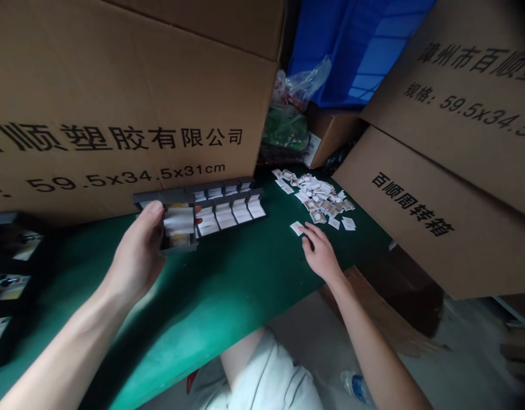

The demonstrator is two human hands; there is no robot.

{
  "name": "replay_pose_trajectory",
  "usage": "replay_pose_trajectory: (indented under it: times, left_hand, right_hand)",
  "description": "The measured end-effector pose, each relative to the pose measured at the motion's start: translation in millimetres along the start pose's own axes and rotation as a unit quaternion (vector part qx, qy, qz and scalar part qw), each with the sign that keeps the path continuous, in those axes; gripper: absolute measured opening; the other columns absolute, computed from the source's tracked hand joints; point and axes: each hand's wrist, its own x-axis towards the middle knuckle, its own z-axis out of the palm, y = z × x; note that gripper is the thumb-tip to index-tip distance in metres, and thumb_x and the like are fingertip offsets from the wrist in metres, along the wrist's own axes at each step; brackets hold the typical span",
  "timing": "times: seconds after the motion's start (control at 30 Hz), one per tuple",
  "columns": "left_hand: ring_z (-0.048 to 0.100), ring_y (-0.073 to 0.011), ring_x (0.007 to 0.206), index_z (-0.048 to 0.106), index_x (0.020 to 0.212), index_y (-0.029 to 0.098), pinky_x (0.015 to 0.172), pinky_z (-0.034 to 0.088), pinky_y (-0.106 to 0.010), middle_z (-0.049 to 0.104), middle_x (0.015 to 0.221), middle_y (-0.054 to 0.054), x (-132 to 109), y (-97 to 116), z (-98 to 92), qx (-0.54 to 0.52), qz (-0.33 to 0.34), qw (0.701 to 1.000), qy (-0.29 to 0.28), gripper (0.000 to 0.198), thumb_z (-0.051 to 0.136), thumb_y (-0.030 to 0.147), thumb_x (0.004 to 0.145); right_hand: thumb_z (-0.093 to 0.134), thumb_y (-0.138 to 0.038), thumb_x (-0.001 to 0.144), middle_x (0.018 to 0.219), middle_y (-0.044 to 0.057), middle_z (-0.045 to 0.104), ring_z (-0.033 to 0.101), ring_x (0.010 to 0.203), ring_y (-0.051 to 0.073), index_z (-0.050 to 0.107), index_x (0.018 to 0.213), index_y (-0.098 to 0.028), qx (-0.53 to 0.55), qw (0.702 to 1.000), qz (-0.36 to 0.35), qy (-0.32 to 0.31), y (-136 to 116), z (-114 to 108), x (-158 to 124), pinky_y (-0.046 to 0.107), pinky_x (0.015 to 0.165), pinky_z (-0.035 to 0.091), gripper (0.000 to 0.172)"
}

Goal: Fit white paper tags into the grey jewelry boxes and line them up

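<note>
On a green table top (211, 302) squeezed in between big boxes, the two hands are well apart. The left hand (136, 250) is closed around a short dark gray plastic holder (179, 245) with white cards standing in it. Its thumb lies on top. The right hand (318, 253) is open, with its fingers a little spread, and one fingertip (306, 228) is on a small white paper card (296, 228) lying flat on the table.

Just beside the left hand is a long dark gray slotted tray (228, 212). Its long side runs left to right along the bottom of the box behind it, and white cards sit in its slots. I cannot tell if the holder is joined to this tray. The left hand is nearer to the tray. The right hand is nearer to a messy pile of small white paper squares (318, 196), which lies just ahead of it. Both arms reach in from the bottom of the view, the left from the lower left and the right from the lower right, with the right wrist bent.

A big brown cardboard box with black print (117, 85) stands behind the tray. More brown boxes (437, 210) lean on the right, and a blue plastic crate (352, 51) sits behind them.
</note>
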Motion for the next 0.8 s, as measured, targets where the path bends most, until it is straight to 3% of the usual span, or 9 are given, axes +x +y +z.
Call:
replay_pose_trajectory:
  times: [0.13,0.3,0.43,0.6,0.7,0.8]
  left_hand:
    - [0.075,-0.0299,0.095,0.074,0.114,0.019,0.068,0.063,-0.034,0.081,0.104,-0.007,-2,2,-0.3,0.004,0.002,1.000,-0.011,0.042,0.068,0.051,0.087]
    - [0.074,-0.0266,0.084,0.075,0.110,0.020,0.056,0.058,-0.029,0.080,0.098,-0.006,-2,2,-2.1,0.008,0.007,1.000,-0.011,0.039,0.068,0.050,0.086]
    - [0.072,-0.0258,0.090,0.071,0.111,0.021,0.057,0.057,-0.027,0.078,0.107,-0.006,-3,4,0.1,0.009,-0.018,1.000,0.003,0.042,0.071,0.051,0.081]
    - [0.070,-0.0212,0.085,0.069,0.104,0.019,0.062,0.056,-0.025,0.077,0.103,-0.006,-3,5,-0.2,0.009,-0.031,0.999,0.032,0.044,0.075,0.053,0.078]
    - [0.071,-0.0212,0.077,0.070,0.109,0.018,0.057,0.057,-0.026,0.078,0.098,-0.006,-2,4,-2.3,0.002,-0.043,0.998,0.039,0.052,0.078,0.058,0.076]
    - [0.071,-0.0215,0.072,0.071,0.110,0.017,0.054,0.058,-0.028,0.079,0.095,-0.006,-2,2,-4.4,0.006,-0.044,0.998,0.037,0.055,0.079,0.061,0.076]
  right_hand:
    - [0.041,-0.036,0.103,0.151,0.014,0.059,0.059,0.137,0.034,0.066,0.136,-0.021,-0.002,1.000,0.010,-0.005,0,-2,-1,0.053,0.112,0.053,0.044]
    - [0.038,-0.034,0.107,0.152,0.012,0.059,0.058,0.139,0.030,0.060,0.145,-0.024,-0.004,0.999,-0.052,0.013,1,0,-2,0.049,0.116,0.051,0.045]
    - [0.043,-0.037,0.107,0.141,0.010,0.068,0.063,0.132,0.030,0.067,0.134,-0.024,-0.001,0.995,-0.099,0.017,0,2,-2,0.051,0.113,0.053,0.039]
    - [0.053,-0.039,0.105,0.122,0.010,0.077,0.073,0.113,0.028,0.072,0.123,-0.024,0.009,0.992,-0.120,0.032,-2,-2,-5,0.045,0.096,0.063,0.030]
    - [0.052,-0.034,0.105,0.114,0.010,0.080,0.078,0.102,0.027,0.074,0.117,-0.023,0.017,0.987,-0.140,0.073,-11,-2,-5,0.040,0.087,0.066,0.028]
    - [0.052,-0.033,0.105,0.105,0.011,0.082,0.080,0.090,0.025,0.076,0.109,-0.022,0.063,0.980,-0.121,0.147,-38,1,-1,0.037,0.081,0.067,0.028]
